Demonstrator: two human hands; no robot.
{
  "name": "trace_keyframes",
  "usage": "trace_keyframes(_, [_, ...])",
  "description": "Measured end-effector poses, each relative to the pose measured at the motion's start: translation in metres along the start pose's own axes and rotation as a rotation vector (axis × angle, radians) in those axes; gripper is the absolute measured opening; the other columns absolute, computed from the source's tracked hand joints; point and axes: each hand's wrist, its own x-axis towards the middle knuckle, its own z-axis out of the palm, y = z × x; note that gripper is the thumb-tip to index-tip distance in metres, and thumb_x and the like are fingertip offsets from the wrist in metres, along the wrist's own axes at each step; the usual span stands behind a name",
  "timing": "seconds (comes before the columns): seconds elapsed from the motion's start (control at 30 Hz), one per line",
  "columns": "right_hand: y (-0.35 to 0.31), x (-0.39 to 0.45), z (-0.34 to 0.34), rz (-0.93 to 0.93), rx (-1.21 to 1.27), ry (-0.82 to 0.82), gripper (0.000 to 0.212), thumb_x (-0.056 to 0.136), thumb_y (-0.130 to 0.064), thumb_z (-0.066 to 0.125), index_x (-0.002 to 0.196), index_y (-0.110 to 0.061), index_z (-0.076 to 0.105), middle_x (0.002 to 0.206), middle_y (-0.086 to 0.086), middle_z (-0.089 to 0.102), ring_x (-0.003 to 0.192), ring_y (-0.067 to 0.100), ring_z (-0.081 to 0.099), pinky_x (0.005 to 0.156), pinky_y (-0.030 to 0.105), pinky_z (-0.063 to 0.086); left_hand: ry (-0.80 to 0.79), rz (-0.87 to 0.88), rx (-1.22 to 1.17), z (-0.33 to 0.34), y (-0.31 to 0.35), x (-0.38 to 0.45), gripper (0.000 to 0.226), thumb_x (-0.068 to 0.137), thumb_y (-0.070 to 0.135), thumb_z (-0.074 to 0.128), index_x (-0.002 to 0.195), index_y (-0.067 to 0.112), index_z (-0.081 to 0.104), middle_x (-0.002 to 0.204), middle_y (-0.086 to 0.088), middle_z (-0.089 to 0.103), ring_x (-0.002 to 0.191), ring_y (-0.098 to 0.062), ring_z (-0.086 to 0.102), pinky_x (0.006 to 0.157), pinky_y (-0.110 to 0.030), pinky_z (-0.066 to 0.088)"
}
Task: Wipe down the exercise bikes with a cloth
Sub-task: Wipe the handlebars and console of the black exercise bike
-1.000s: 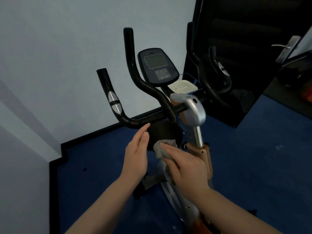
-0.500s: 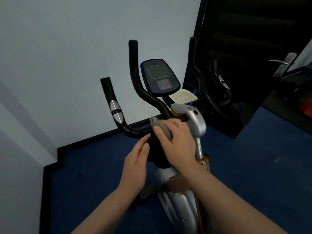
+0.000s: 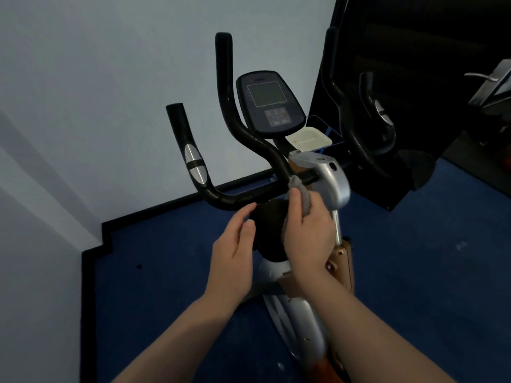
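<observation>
Behind the right hand [image 3: 307, 233], a grey cloth [image 3: 301, 193] pinched, mostly hidden; left hand [image 3: 235, 250] spread.

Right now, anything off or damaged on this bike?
Nothing stands out. The handlebar, console and silver post cover look intact. The right hand holds the grey cloth at the handlebar junction.

Both forearms [image 3: 193, 327] bare, no sleeves visible; hands seemingly without rings or gloves.
</observation>
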Motion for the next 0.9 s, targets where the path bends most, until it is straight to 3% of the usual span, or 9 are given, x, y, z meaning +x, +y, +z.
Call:
trace_keyframes(0.23, [0.004, -0.026, -0.002, 0.145, 0.111, 0.050, 0.037, 0.093, -0.057, 0.031, 0.092, -0.027, 0.052, 0.076, -0.012, 0.059, 0.069, 0.006, 0.057, 0.059, 0.030, 0.046, 0.002, -0.002, -0.002, 0.002, -0.002, -0.001, 0.033, 0.101, 0.027, 0.039, 0.130, 0.031, 0.055, 0.116, 0.025, 0.063, 0.111, 0.009, 0.055, 0.086, -0.004, 0.041])
trace_keyframes(0.47, [0.007, -0.034, -0.011, 0.220, 0.190, -0.083, 0.031, 0.093, -0.054, 0.030, 0.091, -0.027, 0.046, 0.074, -0.005, 0.060, 0.063, 0.004, 0.059, 0.054, 0.021, 0.048, 0.015, 0.007, 0.029, 0.003, -0.001, -0.001, 0.032, 0.101, 0.029, 0.039, 0.128, 0.034, 0.056, 0.111, 0.028, 0.063, 0.107, 0.010, 0.056, 0.081, -0.002, 0.042])
trace_keyframes(0.53, [0.009, -0.031, -0.019, 0.197, 0.143, -0.153, 0.029, 0.095, -0.051, 0.031, 0.089, -0.027, 0.045, 0.071, -0.006, 0.058, 0.061, 0.004, 0.058, 0.050, 0.017, 0.046, 0.019, 0.006, 0.047, 0.003, 0.001, -0.001, 0.031, 0.101, 0.028, 0.040, 0.126, 0.034, 0.057, 0.105, 0.032, 0.063, 0.102, 0.012, 0.057, 0.079, -0.002, 0.042])
trace_keyframes(0.6, [0.010, -0.025, -0.030, 0.129, 0.031, -0.243, 0.033, 0.093, -0.054, 0.029, 0.090, -0.026, 0.045, 0.069, -0.007, 0.057, 0.058, 0.005, 0.056, 0.049, 0.023, 0.044, 0.031, 0.010, 0.082, 0.003, 0.004, 0.001, 0.029, 0.100, 0.025, 0.041, 0.121, 0.036, 0.058, 0.094, 0.035, 0.064, 0.090, 0.013, 0.059, 0.073, -0.003, 0.044])
trace_keyframes(0.7, [0.012, -0.011, -0.052, 0.002, -0.196, -0.369, 0.031, 0.096, -0.051, 0.032, 0.088, -0.025, 0.046, 0.063, -0.009, 0.053, 0.054, 0.006, 0.052, 0.044, 0.025, 0.037, 0.012, -0.015, 0.159, 0.002, 0.010, 0.010, 0.022, 0.096, 0.027, 0.047, 0.111, 0.039, 0.058, 0.076, 0.027, 0.063, 0.070, 0.007, 0.059, 0.060, -0.009, 0.045])
trace_keyframes(0.83, [0.008, 0.009, -0.073, -0.107, -0.345, -0.399, 0.042, 0.094, -0.057, 0.029, 0.082, -0.021, 0.050, 0.067, 0.000, 0.059, 0.061, 0.020, 0.059, 0.059, 0.039, 0.051, -0.071, -0.074, 0.285, 0.001, 0.018, 0.028, 0.019, 0.092, 0.032, 0.054, 0.103, 0.047, 0.056, 0.084, 0.025, 0.065, 0.076, 0.005, 0.062, 0.065, -0.021, 0.049])
trace_keyframes(0.9, [0.001, 0.020, -0.074, -0.171, -0.343, -0.347, 0.041, 0.092, -0.059, 0.025, 0.085, -0.026, 0.048, 0.071, -0.004, 0.059, 0.065, 0.020, 0.059, 0.061, 0.040, 0.051, -0.075, -0.085, 0.293, 0.005, 0.021, 0.036, 0.017, 0.093, 0.031, 0.054, 0.101, 0.045, 0.059, 0.089, 0.021, 0.066, 0.082, 0.004, 0.061, 0.069, -0.019, 0.048])
